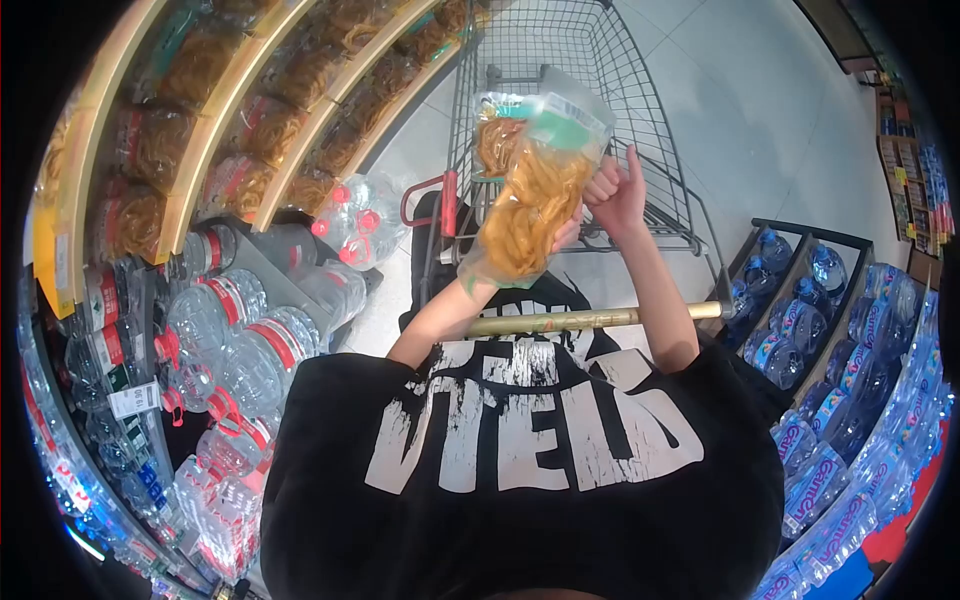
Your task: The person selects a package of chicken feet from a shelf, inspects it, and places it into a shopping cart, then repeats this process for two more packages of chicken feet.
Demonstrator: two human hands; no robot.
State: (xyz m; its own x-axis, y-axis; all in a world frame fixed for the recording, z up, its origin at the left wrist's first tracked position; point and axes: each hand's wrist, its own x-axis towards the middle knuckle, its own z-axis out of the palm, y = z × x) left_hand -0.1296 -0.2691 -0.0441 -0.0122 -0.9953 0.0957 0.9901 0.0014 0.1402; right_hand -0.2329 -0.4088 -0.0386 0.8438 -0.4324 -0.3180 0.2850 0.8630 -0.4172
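A clear bag of golden-brown, ring-like food with a green and white top is held up over the cart. My left hand is behind it, mostly hidden, its fingertips showing at the bag's right edge. Just right of the bag is my right hand, its fingers curled in and its thumb sticking up; nothing shows in it. Behind the held bag, a similar bag is partly visible at the cart.
The wire shopping cart stands ahead, its handle bar close to my body. On the left are shelves of bagged food and large water bottles. Crates of blue-tinted bottles line the right.
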